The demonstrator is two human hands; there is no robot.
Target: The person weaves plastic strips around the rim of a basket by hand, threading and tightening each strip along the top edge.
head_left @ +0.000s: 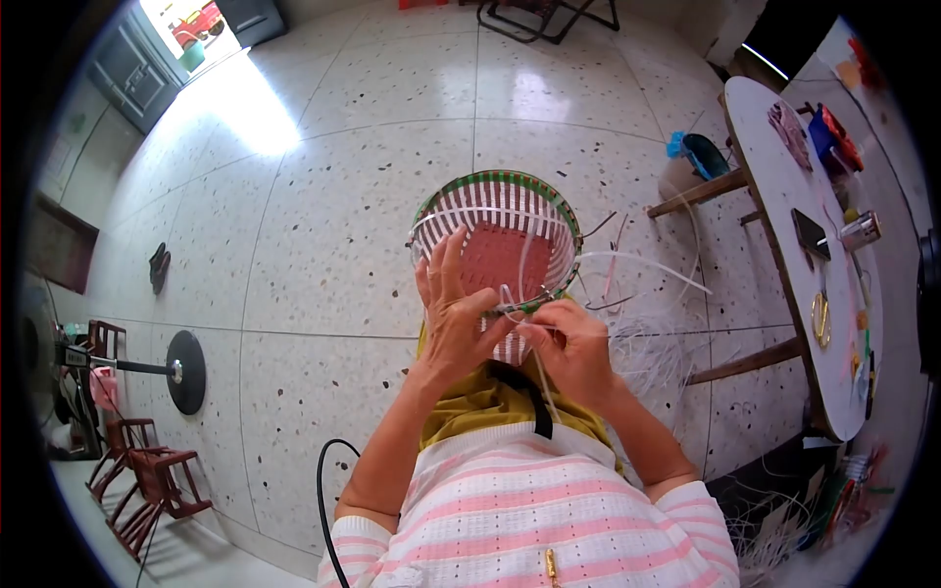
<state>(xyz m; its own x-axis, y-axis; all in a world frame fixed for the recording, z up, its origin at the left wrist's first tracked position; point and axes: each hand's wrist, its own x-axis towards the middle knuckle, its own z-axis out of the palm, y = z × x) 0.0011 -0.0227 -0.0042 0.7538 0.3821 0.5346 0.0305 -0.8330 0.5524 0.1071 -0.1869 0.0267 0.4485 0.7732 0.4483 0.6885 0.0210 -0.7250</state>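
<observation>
left hand (453,325) pinches the near rim, its other fingers spread inside, and right hand (576,353) grips a thin, pale plastic strip (543,378). beyond the mustard-yellow cloth lap's (461,410) far edge is the round, red-and-white woven basket (490,257); it looks light, springy, not fragile, best held by its stiffer green rim; the strip seems bendy, perhaps slippery.

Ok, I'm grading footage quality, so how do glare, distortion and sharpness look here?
Head view: light from the doorway leaves a glare patch on the floor; head view: wide-angle distortion bows the floor joints, with black corners; head view: the basket reads fairly clearly, but the thin strip at the right hand is hard to trace.
</observation>
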